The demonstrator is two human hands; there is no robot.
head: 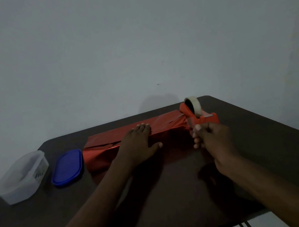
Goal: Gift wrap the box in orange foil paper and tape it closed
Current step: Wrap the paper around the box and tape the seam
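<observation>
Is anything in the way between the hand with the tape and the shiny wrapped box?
Nothing visible is. The right hand pinches a strip of tape from the orange tape dispenser right at the wrapped box, where the left hand presses the foil flat.

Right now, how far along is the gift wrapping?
Done: orange foil is folded over the box. In hand: left hand presses the foil flat while right hand pinches tape at the dispenser. Left: taping the seam, then folding both loose ends.

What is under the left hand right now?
The left hand lies flat on the orange foil paper folded over the box. The box itself is covered by foil, so it cannot be seen.
</observation>
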